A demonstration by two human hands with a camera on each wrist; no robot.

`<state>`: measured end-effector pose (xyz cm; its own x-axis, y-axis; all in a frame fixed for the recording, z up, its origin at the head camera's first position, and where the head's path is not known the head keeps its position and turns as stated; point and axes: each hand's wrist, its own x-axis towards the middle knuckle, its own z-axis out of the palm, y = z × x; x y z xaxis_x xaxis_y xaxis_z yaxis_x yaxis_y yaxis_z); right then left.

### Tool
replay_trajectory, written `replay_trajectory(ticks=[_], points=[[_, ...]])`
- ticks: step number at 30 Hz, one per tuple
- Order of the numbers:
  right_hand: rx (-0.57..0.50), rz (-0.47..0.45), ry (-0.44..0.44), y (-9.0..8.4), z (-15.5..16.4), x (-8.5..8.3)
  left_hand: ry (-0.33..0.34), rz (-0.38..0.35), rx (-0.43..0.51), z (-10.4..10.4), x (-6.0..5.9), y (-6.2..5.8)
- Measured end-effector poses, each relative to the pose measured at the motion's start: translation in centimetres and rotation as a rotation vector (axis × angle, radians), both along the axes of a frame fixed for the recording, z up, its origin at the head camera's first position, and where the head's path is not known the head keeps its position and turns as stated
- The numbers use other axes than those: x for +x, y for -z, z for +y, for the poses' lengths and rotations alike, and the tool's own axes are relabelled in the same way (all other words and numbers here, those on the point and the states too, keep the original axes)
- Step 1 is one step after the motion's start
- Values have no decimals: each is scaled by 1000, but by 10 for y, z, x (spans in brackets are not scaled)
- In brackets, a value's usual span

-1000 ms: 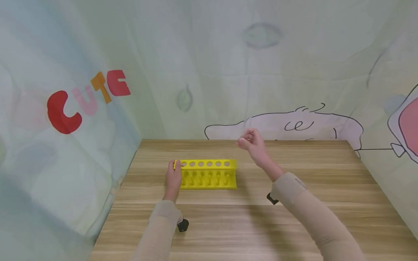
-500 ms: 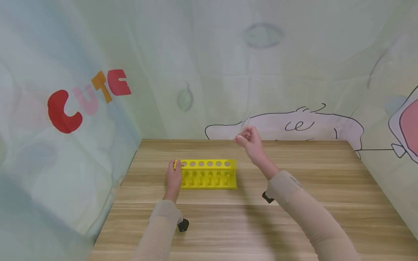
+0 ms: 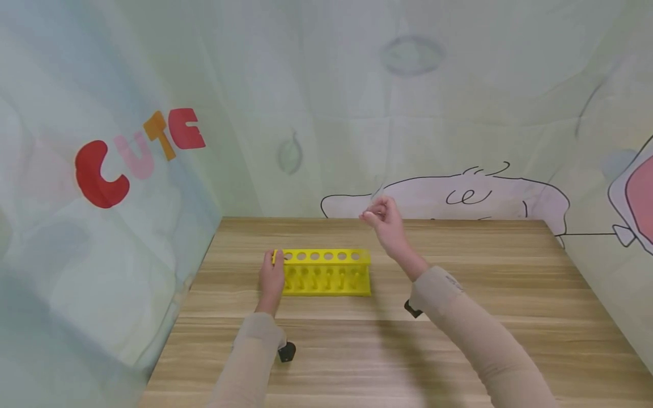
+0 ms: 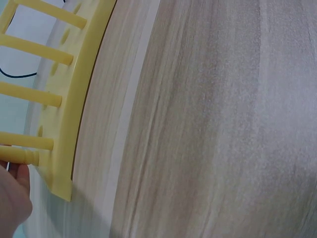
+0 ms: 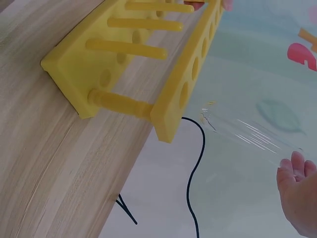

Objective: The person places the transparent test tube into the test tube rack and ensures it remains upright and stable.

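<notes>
A yellow test tube rack (image 3: 326,263) stands upright on the table, with a row of round holes along its top and pegs below. My left hand (image 3: 271,279) grips the rack's left end, fingers over the top plate. Higher and to the right, my right hand (image 3: 389,228) is raised above the far part of the table. Between its fingertips it pinches one end of a clear test tube (image 5: 255,136). In the right wrist view the tube slants from the fingers toward the rack's top holes, apart from them. The rack's holes show no tubes.
The wood-grain table (image 3: 326,351) ends at a hanging cloth backdrop (image 3: 245,141) printed with letters and a cartoon figure. Cloth also hangs along both sides. A black device (image 3: 287,352) is strapped at each wrist.
My right hand has drifted left and slightly away from me, carrying the test tube, which now leans a little more. My left hand and the rack stay in place.
</notes>
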<state>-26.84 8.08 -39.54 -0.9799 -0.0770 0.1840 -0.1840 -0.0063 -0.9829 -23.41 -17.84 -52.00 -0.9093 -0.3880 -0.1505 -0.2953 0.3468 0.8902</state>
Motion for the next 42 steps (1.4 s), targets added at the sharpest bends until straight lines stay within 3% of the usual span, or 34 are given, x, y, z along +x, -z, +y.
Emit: replay_trajectory(ticks=[20,37,42], points=[[23,44,-18,6,-11,-1,1,9,36,0,-1,2],[14,19,23,13,-18,-1,3,7,42,-1,-1,1],[56,17,24,16,-20,0,0,8,35,0,-1,1]])
